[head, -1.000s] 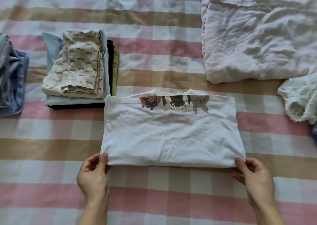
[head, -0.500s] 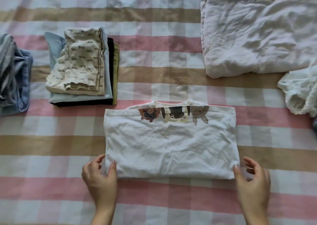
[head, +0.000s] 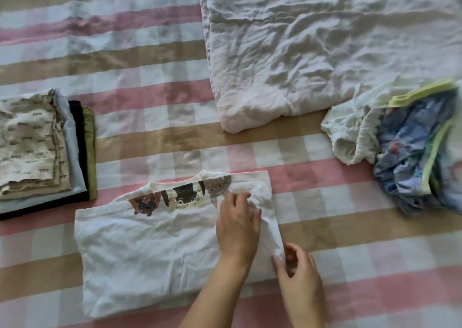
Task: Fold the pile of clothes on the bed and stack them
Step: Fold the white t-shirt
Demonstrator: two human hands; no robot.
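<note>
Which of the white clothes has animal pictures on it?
The white T-shirt nearest the person, with printed animals along its top; the big white cloth and the crumpled white garment look plain.

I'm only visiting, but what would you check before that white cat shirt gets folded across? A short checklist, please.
1. Right hand pinches the near right corner of the white shirt: ok.
2. Left hand grips the shirt's right side: cannot tell. It lies on the cloth there, but the fingers are blurred.
3. Shirt is smooth enough to fold: not ok. The cloth is rumpled around the left hand.
4. Bedspread is bare beside the shirt: ok.
5. Folded stack on the left is neat enough to take the shirt: ok.
6. Unfolded clothes are apart from the shirt: ok. They lie off to the right.
</note>
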